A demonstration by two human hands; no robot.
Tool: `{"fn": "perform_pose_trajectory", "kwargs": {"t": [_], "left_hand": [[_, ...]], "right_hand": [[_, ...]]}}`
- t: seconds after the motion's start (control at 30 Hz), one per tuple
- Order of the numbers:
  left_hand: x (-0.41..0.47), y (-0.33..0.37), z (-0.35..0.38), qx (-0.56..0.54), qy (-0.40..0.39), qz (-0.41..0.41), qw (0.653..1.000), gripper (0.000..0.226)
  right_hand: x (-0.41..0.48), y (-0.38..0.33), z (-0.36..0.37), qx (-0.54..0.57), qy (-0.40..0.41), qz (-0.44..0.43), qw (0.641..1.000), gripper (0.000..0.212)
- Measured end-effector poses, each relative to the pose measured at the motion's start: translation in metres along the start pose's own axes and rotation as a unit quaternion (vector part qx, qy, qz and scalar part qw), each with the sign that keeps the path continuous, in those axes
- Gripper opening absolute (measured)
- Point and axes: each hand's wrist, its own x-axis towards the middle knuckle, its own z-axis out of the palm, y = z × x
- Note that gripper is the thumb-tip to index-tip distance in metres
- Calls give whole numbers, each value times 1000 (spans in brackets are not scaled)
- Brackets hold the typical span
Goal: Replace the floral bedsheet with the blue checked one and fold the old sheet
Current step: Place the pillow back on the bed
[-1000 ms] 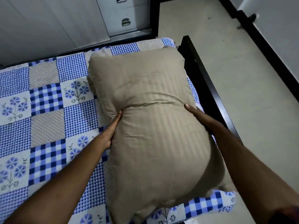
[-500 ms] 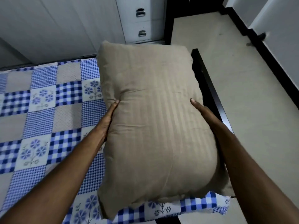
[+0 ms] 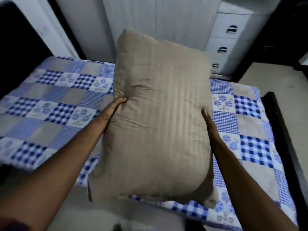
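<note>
In the head view, two bare arms reach out in front. The left grip [image 3: 110, 112] holds the left side of a big tan pillow [image 3: 160, 117]. Its thumb pushes into the front of the pillow and makes a dent there. Its other fingers are hidden behind the pillow. The right grip [image 3: 209, 124] holds the right side of the pillow. One finger lies flat along the edge, and the rest are hidden behind, so it pinches the pillow too. The pillow sits between the two grips, stands tall, and leans a bit to the left at the top. It has soft stripes running up and down.

Under both grips lies the blue checked bedsheet [image 3: 58, 110]. It is spread flat on the bed and goes out to the left of the left grip and to the right of the right grip. It has blue checks, tan squares and squares with blue flowers. The picture is a bit blurry here.

Far to the right of the right grip is the black bed frame [image 3: 280, 130]. Beyond it is the pale floor [image 3: 275, 80]. Past the grips, behind the pillow's top, stand white drawers [image 3: 233, 52] with shiny handles.
</note>
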Motion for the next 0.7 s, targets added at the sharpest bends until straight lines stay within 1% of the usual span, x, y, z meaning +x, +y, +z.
{"fn": "perform_pose_trajectory", "kwargs": {"t": [0.03,0.07,0.1,0.17,0.2,0.23,0.27,0.3,0.33,0.37,0.4,0.43,0.5,0.53,0.57,0.63,0.67,0.7], "left_hand": [[-11,4,-35,-7,12,7,1000,44],[-21,11,-76,-8,24,15,1000,51],[-29,16,-109,-13,44,24,999,53],[-50,24,-176,-15,59,45,997,57],[-60,29,-207,-3,68,51,996,60],[-73,32,-244,7,81,50,995,61],[-84,35,-274,12,99,48,994,57],[-90,38,-301,14,111,54,992,47],[-102,41,-333,17,138,58,989,33],[-109,42,-359,26,143,67,987,19],[-116,44,-388,24,161,64,985,11],[-123,48,-405,36,182,62,981,12],[-136,56,-428,37,226,56,972,45],[-139,60,-439,40,235,56,970,57],[-140,64,-452,46,236,51,969,62],[-138,68,-472,37,242,39,969,63],[-135,71,-492,27,254,36,966,58],[-131,72,-505,30,258,28,965,48]], "right_hand": [[-2,10,34,21,-14,3,1000,40],[-4,21,72,34,-27,10,999,36],[-10,30,108,48,-35,16,998,37],[-20,50,177,59,-44,32,997,60],[-23,58,209,60,-48,35,996,65],[-27,71,244,60,-46,39,996,58],[-31,81,271,59,-51,52,996,48],[-33,90,295,56,-69,59,994,44],[-39,100,323,55,-84,75,992,47],[-45,108,345,57,-105,89,989,52],[-48,118,369,54,-121,98,986,54],[-51,125,388,55,-131,104,984,51],[-52,141,422,46,-153,114,981,45],[-51,148,437,46,-170,123,977,46],[-47,157,455,44,-177,132,974,47],[-37,172,484,41,-177,143,973,43],[-29,180,502,41,-176,150,972,41],[-22,188,516,41,-172,162,971,41]]}}
